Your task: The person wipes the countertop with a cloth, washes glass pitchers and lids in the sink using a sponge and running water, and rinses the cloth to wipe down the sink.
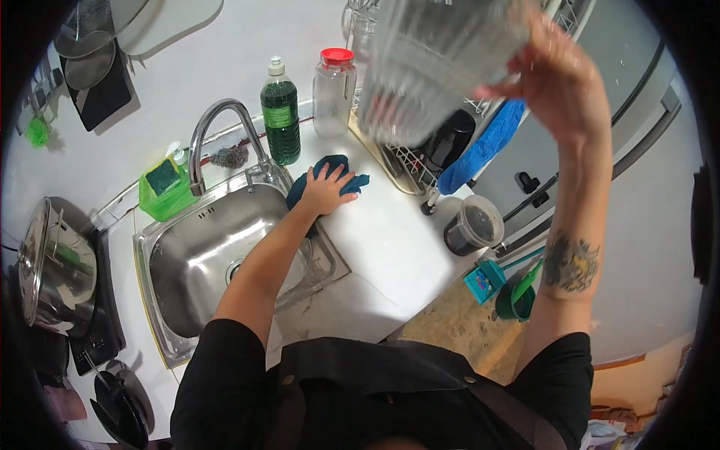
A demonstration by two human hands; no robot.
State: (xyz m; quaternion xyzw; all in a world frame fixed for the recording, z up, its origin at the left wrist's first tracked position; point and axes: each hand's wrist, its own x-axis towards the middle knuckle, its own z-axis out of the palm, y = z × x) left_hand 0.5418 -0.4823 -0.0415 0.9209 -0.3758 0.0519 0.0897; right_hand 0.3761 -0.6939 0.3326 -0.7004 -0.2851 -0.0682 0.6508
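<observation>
The left hand (pixel 326 189) lies on the blue cloth (pixel 358 182) just above the middle of the view, towards 11 o'clock. Its fingers are spread wide across the top of the cloth, which sits bunched on the white table (pixel 386 247) beside the sink (pixel 169 300). The cloth's left side comes up to the sink's edge.

The right hand (pixel 564 86) is raised at 2 o'clock, with its fingers holding the edge of a clear ribbed container (pixel 431 64). The container hangs in the air at 1 o'clock, overlapping the rack (pixel 397 171) in the view. It is blurred, and I cannot tell whether anything is inside it.

The sink opens at 9 o'clock from the middle, with the faucet (pixel 225 109) arching over it at 10. At 11 stands the soap bottle (pixel 282 124), upright and full of green liquid; nearer 12 is the jug (pixel 334 101) with its red lid, just beside the bottle. A green holder (pixel 161 202) with a sponge (pixel 162 175) sits at 9, behind the sink. The pot (pixel 64 274) is farther out at 9, and the pan (pixel 120 412) at 8. A blue towel (pixel 484 150) hangs at 2, and a lidded tub (pixel 469 229) stands at 3 by the table's edge.
</observation>
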